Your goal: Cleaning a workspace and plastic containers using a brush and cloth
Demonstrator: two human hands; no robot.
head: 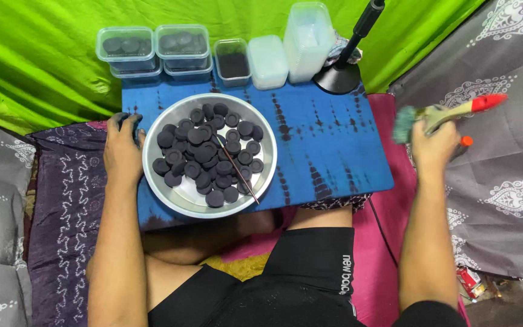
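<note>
My right hand is closed around the handle of one paintbrush, past the right edge of the blue board. The brush has a red handle tip and blurred greenish bristles that point to the board. A second thing with an orange tip shows just under this hand, but I cannot tell what it is.

My left hand lies flat at the left edge of the board, fingers curled over the far side, touching the rim of one round metal bowl. In the bowl are many black round discs, about forty, and one thin stick lies across them.

Along the far edge of the board stand five plastic containers: two with dark discs inside, stacked on lower ones, one small with dark powder, one flat white, and one tall stack. At the far right corner is one black lamp base with its stem.
</note>
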